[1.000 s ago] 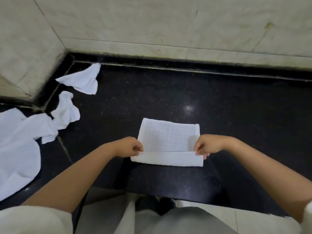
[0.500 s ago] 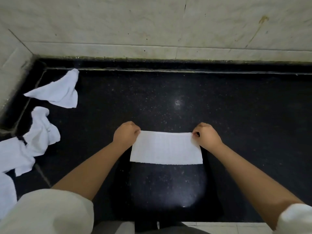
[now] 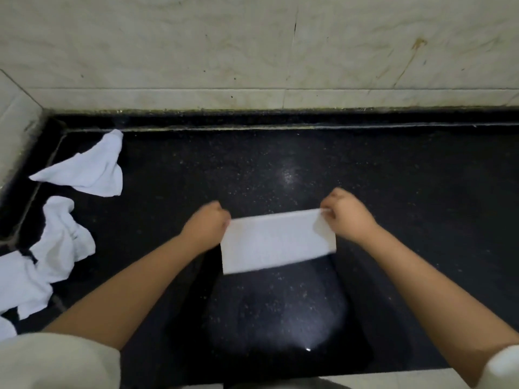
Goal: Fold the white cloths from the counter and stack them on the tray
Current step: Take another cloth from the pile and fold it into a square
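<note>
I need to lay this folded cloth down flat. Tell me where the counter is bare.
Bare black counter runs right of the right hand to the frame edge, and between the hands and the back wall. The left side is crowded: crumpled cloths lie along the corner. Both hands pinch the folded cloth.

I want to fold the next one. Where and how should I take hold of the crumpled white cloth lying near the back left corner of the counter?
Grip the crumpled cloth at its pointed tip toward the left wall, pinching from above. The tip lies flat and apart from the other cloths, so probably only this one lifts.
</note>
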